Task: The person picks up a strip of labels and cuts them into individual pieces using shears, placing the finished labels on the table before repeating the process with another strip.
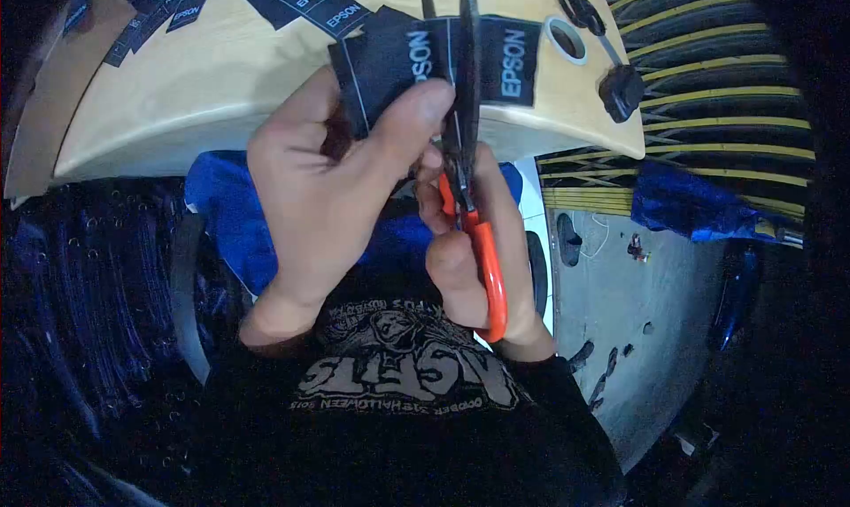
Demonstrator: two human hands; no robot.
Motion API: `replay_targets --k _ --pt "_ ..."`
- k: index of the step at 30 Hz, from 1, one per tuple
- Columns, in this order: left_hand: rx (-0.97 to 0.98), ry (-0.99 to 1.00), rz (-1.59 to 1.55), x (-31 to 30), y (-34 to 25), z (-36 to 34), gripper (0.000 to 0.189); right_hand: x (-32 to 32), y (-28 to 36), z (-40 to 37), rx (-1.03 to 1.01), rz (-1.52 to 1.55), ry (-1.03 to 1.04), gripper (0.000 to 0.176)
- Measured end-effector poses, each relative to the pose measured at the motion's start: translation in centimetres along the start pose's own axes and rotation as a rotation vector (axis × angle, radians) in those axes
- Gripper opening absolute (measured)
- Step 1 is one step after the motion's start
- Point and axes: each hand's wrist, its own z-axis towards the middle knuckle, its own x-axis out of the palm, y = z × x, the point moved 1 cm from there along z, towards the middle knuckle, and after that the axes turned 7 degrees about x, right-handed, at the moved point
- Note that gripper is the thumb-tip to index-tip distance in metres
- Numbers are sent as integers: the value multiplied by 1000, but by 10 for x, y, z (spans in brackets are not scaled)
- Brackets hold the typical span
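Observation:
My left hand (332, 175) pinches a strip of black EPSON labels (385, 60), thumb on top and fingers hidden beneath. In my right hand (482, 250) is a pair of scissors (493, 277) with orange-red handles, thumb and fingers through the loops. The dark blades are parted and point away from me, crossing the strip between two printed EPSON labels. One blade lies over the strip; the part to the right of it still shows its white lettering. Both hands are held above the near edge of the pale wooden table (239, 64).
More black EPSON strips (305, 2) lie at the back left of the table. A roll of tape (565, 40) and a black object with a knob (620, 92) sit at the right. Brown cardboard (66, 100) stands at the left edge. A yellow-slatted folding gate (708, 73) is beyond the table.

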Motion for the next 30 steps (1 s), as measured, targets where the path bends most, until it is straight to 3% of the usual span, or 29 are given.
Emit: replay_targets --k 2,5,11,15,17,30 --pt "14 2 16 0 -2 -1 9 -6 9 -3 96 -84 50 69" --pt "-26 24 23 -3 -3 0 10 3 1 2 -71 79 -48 70" --pt "-56 50 -155 -13 8 6 9 0 -3 -1 -29 -92 11 68" --pt "-90 15 -130 -8 -2 7 9 -1 -1 -4 30 -137 13 64" --pt "-66 59 48 -8 -4 7 14 -1 -4 -7 -4 -111 -15 61" --pt "-34 22 -31 -4 -1 6 16 -4 2 -6 28 -118 -10 65"
